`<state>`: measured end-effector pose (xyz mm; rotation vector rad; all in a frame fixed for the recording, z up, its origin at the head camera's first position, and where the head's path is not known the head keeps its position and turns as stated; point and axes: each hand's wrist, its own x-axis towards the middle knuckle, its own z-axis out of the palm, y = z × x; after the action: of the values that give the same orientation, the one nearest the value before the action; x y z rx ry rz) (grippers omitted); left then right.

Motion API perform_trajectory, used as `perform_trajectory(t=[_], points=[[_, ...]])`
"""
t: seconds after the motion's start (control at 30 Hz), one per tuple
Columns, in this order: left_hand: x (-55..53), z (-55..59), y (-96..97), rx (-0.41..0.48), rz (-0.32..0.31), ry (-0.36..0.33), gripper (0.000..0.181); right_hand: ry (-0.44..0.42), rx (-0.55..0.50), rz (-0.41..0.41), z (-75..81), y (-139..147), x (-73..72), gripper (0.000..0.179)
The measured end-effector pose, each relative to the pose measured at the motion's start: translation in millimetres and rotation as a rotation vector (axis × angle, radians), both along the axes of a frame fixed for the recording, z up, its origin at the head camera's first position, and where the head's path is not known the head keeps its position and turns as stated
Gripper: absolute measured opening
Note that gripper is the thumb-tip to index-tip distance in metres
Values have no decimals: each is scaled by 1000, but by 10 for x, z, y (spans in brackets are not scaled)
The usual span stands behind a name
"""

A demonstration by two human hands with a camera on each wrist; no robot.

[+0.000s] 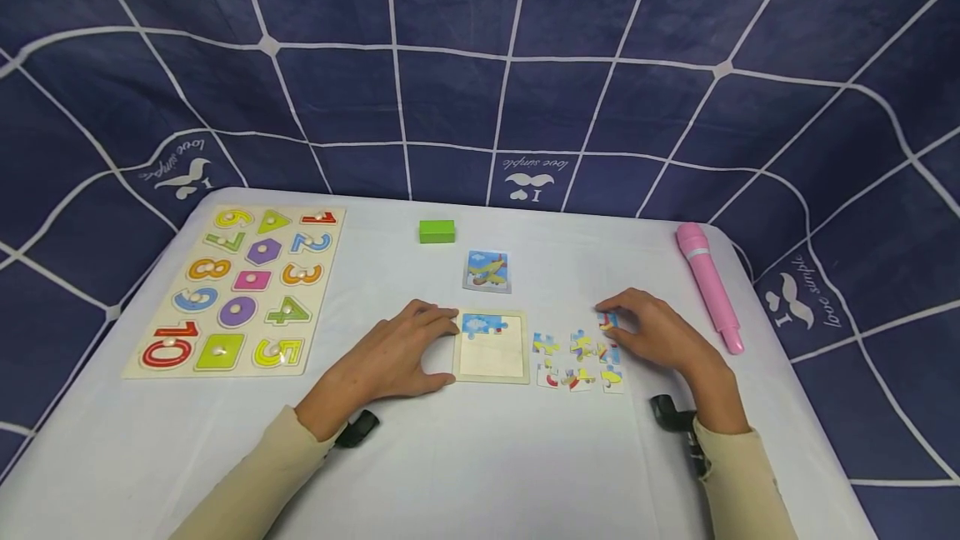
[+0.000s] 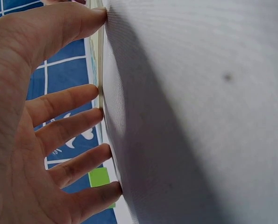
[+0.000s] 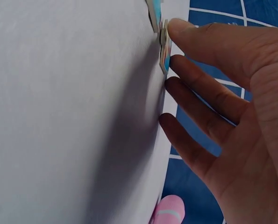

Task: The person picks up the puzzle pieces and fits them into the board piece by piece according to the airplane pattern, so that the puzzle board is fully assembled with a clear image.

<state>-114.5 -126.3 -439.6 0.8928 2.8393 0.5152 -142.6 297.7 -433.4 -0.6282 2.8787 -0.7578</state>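
Observation:
In the head view a shallow wooden puzzle tray (image 1: 491,379) has joined blue sky pieces (image 1: 480,324) along its top edge. My left hand (image 1: 401,348) rests at the tray's left side, fingers spread, thumb near the lower corner; in the left wrist view the thumb tip (image 2: 99,16) meets the tray's edge. To the right of the tray lie several loose jigsaw pieces (image 1: 581,346). At their upper right, my right hand (image 1: 656,330) pinches a blue-and-red jigsaw piece (image 1: 606,321) between thumb and finger, low over the table. Its other fingers are spread in the right wrist view.
A small airplane picture (image 1: 487,272) lies behind the tray, and a green block (image 1: 437,231) farther back. A number-and-shape board (image 1: 232,294) takes up the table's left side. A pink toy microphone (image 1: 708,286) lies at the right edge. A dark blue patterned cloth (image 1: 450,98) hangs behind.

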Motion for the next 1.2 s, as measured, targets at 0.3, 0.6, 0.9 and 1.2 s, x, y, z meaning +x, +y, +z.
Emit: perform_trajectory(t=[0.3,0.6,0.9,1.2], points=[[0,7,-11,2,-3,-1,65,1,9,-2,-24,74,-5,39],[3,8,-12,12,-4,-2,65,-5,11,-8,-28,93,-8,36],[2,-1,-5,8,-1,-2,64,17,25,-30,-43,86,-10,35],[0,-2,-4,10,-2,1,64,36,37,-12,18,11,-24,37]])
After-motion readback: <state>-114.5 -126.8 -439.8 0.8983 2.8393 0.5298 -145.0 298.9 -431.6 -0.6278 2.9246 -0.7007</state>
